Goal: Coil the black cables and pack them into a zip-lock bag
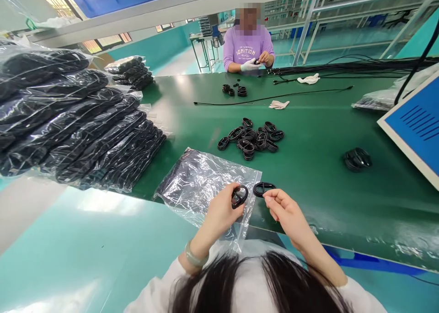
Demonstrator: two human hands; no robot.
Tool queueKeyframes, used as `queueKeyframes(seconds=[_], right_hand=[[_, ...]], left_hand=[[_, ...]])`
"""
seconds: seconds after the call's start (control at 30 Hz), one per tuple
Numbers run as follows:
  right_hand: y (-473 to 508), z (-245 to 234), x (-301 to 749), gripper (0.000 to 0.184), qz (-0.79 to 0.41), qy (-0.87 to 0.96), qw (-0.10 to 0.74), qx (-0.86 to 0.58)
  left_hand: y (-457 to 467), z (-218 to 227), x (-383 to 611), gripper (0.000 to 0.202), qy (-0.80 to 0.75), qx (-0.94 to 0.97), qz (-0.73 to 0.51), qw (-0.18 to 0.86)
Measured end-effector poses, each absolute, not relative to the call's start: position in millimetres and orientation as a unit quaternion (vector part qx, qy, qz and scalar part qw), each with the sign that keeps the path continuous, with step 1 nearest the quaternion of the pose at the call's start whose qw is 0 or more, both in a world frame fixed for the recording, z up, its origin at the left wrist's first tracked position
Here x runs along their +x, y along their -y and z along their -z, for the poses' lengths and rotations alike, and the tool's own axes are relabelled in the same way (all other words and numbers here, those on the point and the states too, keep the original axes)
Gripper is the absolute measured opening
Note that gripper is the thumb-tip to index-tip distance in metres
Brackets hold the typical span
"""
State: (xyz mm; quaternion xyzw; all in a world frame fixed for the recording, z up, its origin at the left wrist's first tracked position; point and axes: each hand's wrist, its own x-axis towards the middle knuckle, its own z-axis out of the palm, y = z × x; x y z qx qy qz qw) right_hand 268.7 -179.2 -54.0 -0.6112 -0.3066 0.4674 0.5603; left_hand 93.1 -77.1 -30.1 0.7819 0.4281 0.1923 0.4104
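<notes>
My left hand (221,210) is closed on a small black coiled cable loop (239,196), held upright just above the near edge of the green table (318,121). My right hand (284,210) pinches a second black coiled loop (263,188) by its rim, a little to the right of the first. A clear plastic bag (199,180) lies flat on the table under and left of my left hand. Beyond my hands sits a pile of several more black coiled loops (252,138).
Stacked clear bags full of black cables (78,125) fill the left side. A lone black coil (357,159) lies at the right, near a blue-and-white box (416,125). Across the table a person in a purple shirt (248,48) handles cables; long black cables (274,97) and white cloths (278,104) lie there.
</notes>
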Motion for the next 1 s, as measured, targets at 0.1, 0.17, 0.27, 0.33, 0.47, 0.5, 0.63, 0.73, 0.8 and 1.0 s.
queueKeyframes(seconds=[0.1, 0.17, 0.27, 0.33, 0.47, 0.5, 0.63, 0.73, 0.8, 1.0], right_hand=[[177.8, 56.7, 267.7, 0.039, -0.431, 0.371, 0.527, -0.631], [177.0, 60.9, 269.8, 0.037, -0.364, 0.406, 0.506, -0.668], [173.5, 74.5, 280.2, 0.038, -0.212, 0.443, 0.47, -0.733], [168.8, 86.4, 288.9, 0.048, -0.137, 0.468, 0.427, -0.762], [159.9, 98.8, 300.4, 0.047, -0.111, 0.506, 0.351, -0.78], [159.2, 97.4, 301.7, 0.042, -0.126, 0.509, 0.355, -0.774], [164.6, 78.3, 301.0, 0.037, -0.243, 0.517, 0.443, -0.69], [171.2, 61.0, 295.1, 0.04, -0.286, 0.555, 0.488, -0.61], [174.1, 52.1, 290.5, 0.042, -0.28, 0.592, 0.486, -0.579], [183.6, 34.9, 285.2, 0.062, -0.303, 0.644, 0.431, -0.555]], left_hand=[[77.8, 46.1, 102.5, 0.045, -0.416, 0.83, -0.197, 0.315], [78.4, 53.7, 105.2, 0.043, -0.425, 0.837, -0.207, 0.275], [78.0, 60.0, 105.5, 0.045, -0.459, 0.83, -0.206, 0.24], [76.8, 61.8, 104.4, 0.049, -0.464, 0.828, -0.198, 0.244], [75.2, 59.2, 99.7, 0.063, -0.463, 0.807, -0.205, 0.303], [75.7, 56.7, 98.2, 0.063, -0.464, 0.797, -0.215, 0.321], [80.7, 38.2, 93.8, 0.046, -0.469, 0.731, -0.254, 0.425], [83.2, 21.3, 93.6, 0.047, -0.412, 0.643, -0.202, 0.614], [82.9, 13.6, 93.7, 0.051, -0.319, 0.569, -0.129, 0.747], [81.3, 14.0, 90.2, 0.052, -0.22, 0.451, -0.076, 0.861]])
